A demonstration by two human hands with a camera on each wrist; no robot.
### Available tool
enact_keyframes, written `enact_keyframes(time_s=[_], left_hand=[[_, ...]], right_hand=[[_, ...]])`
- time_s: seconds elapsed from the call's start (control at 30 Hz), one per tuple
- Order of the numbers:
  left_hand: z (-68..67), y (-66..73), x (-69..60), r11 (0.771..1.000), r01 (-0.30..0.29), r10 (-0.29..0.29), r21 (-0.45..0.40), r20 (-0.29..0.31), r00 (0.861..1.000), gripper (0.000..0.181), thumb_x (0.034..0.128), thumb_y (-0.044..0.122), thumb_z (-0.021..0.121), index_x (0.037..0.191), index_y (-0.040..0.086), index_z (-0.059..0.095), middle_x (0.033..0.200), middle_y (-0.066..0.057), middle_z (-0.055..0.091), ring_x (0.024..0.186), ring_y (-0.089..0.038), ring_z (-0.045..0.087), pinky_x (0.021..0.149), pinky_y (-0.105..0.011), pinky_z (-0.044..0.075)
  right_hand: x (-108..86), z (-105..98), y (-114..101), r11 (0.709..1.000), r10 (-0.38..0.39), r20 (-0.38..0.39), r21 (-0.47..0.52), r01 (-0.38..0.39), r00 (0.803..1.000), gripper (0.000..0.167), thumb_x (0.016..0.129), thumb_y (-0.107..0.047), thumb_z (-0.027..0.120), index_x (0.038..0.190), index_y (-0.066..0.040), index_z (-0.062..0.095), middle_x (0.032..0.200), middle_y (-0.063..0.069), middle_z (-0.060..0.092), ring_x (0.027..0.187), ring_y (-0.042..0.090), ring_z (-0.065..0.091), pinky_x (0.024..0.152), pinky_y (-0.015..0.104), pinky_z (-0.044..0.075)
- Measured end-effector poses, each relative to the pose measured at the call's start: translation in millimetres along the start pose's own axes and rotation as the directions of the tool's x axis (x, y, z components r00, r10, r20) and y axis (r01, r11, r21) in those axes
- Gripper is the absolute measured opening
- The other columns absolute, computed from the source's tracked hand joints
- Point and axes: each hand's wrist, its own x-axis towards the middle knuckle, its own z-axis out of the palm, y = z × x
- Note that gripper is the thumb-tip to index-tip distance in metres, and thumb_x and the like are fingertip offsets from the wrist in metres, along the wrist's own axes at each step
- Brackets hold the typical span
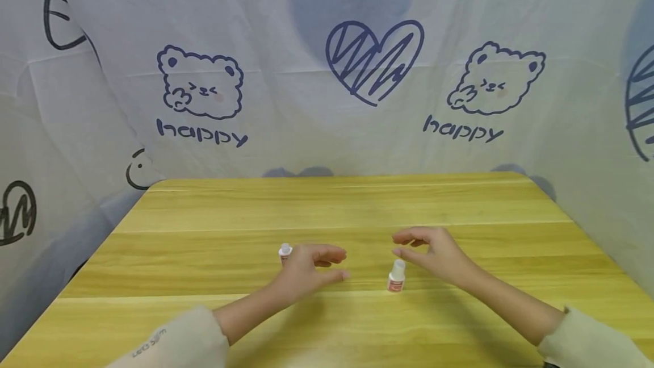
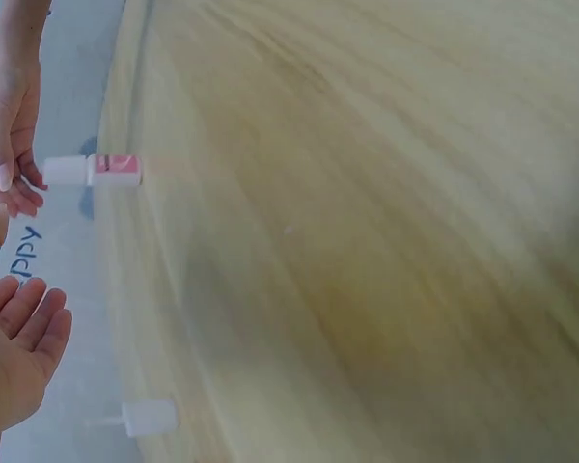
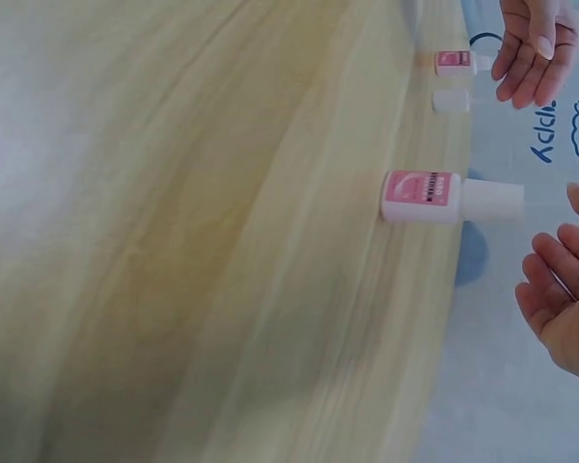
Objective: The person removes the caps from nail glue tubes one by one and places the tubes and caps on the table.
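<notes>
In the head view the left hand [image 1: 306, 274] hovers with fingers loosely bent and nothing in them, partly covering a small white bottle [image 1: 285, 253]. The right hand [image 1: 434, 251] is also empty, thumb and fingers apart, just behind and right of an upright capped bottle with a pink label [image 1: 395, 280]. The right wrist view shows that capped bottle [image 3: 420, 197] near the right hand [image 3: 565, 299]. Farther off are the other pink-labelled bottle [image 3: 454, 63], with a narrow top, and a small white piece [image 3: 451, 100]. A white piece with a thin tip [image 2: 150, 418] appears in the left wrist view.
The wooden table [image 1: 327, 203] reaches back to a white cloth [image 1: 291, 95] printed with bears, hearts and lettering. Cloth also hangs along the left and right sides. Both forearms come in from the front edge, in light sleeves [image 1: 179, 342].
</notes>
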Motion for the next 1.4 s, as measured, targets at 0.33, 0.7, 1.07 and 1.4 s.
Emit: enact_keyframes(time_s=[0.33, 0.7, 1.07, 1.4], left_hand=[[24.5, -7.9, 1.0, 1.0, 0.02, -0.019, -0.021, 0.034, 0.999, 0.038, 0.0806, 0.017, 0.072, 0.107, -0.009, 0.064, 0.109, -0.021, 0.066, 0.1, -0.03, 0.065, 0.084, -0.035, 0.055], [47.8, -14.9, 7.7, 0.997, 0.035, -0.033, -0.066, 0.042, 0.999, 0.04, 0.0811, 0.019, 0.072, 0.107, -0.009, 0.063, 0.11, -0.022, 0.065, 0.1, -0.031, 0.065, 0.084, -0.027, 0.055], [63.9, -14.8, 18.7, 0.999, 0.04, -0.04, -0.01, 0.027, 0.999, 0.036, 0.0791, 0.015, 0.073, 0.106, -0.007, 0.065, 0.108, -0.018, 0.067, 0.097, -0.027, 0.066, 0.08, -0.016, 0.052], [74.3, -11.8, 26.1, 0.999, 0.033, -0.033, -0.041, 0.016, 0.999, 0.035, 0.0779, 0.015, 0.075, 0.103, -0.008, 0.066, 0.104, -0.018, 0.069, 0.094, -0.027, 0.067, 0.078, -0.014, 0.052]], right_hand=[[-10.6, 3, 8, 1.0, 0.01, 0.032, -0.007, -0.01, 0.999, 0.026, 0.083, -0.019, 0.069, 0.101, 0.0, 0.068, 0.102, 0.01, 0.07, 0.09, 0.023, 0.064, 0.079, 0.034, 0.053], [-18.1, 10, 17, 0.999, 0.007, 0.042, 0.043, -0.009, 0.999, 0.024, 0.082, -0.014, 0.07, 0.1, 0.003, 0.068, 0.1, 0.014, 0.07, 0.085, 0.013, 0.064, 0.075, 0.027, 0.055], [-18.7, 11, 16, 0.999, 0.022, 0.036, 0.025, -0.023, 0.999, 0.018, 0.081, -0.014, 0.071, 0.095, -0.003, 0.071, 0.095, 0.009, 0.072, 0.083, 0.008, 0.062, 0.074, 0.029, 0.054], [-17.8, 9, 15, 0.999, 0.042, 0.063, 0.016, -0.043, 0.997, 0.017, 0.082, -0.018, 0.07, 0.094, -0.006, 0.072, 0.093, 0.007, 0.072, 0.082, 0.004, 0.061, 0.074, 0.03, 0.054]])
